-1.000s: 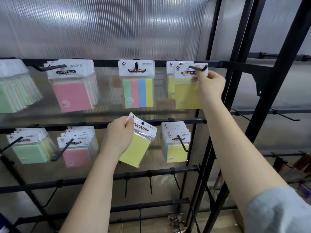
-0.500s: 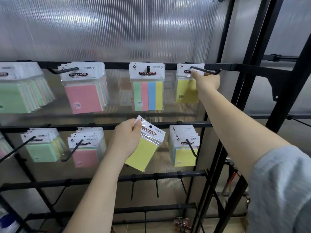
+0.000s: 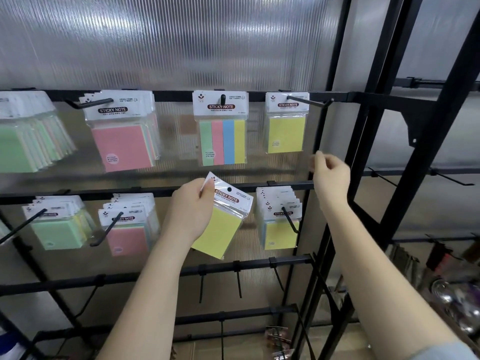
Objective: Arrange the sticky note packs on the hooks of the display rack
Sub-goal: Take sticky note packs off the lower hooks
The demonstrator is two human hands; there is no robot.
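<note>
Lowered, right hand hangs empty (left fingers pinch yellow pack).

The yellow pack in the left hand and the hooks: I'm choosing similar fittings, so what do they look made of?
The yellow pack looks like paper notes in a clear glossy plastic sleeve that glints, under a white card header. The top-right hook looks like thin metal rod with a matte black coating, though the coating type is unclear.

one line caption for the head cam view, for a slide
Left hand holds a yellow sticky note pack before the display rack; the empty right hand hangs below the top-right hook.
</note>
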